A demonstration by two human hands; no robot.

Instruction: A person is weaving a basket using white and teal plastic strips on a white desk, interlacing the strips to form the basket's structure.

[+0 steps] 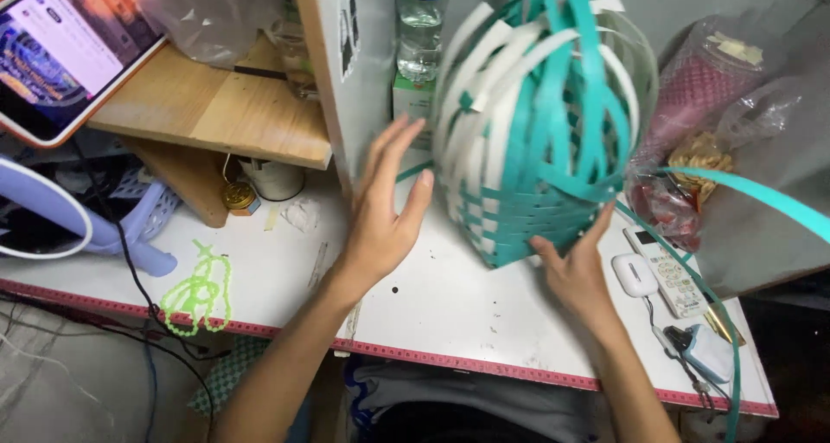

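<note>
One half-woven teal-and-white basket [536, 132] stands upright on the white bench [432, 305], loose strips pointing up. Two hands, both released: left hand [385, 214] near its left side, right hand [575, 266] touching its near base.

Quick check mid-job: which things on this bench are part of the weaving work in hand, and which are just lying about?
In hand:
- half-woven teal and white strip basket
- loose teal strip
- left hand, open beside the basket
- right hand, at its base

Lying about:
- white remote control
- white earbud case
- green bead string
- clear plastic water bottle
- tablet with lit screen
</note>
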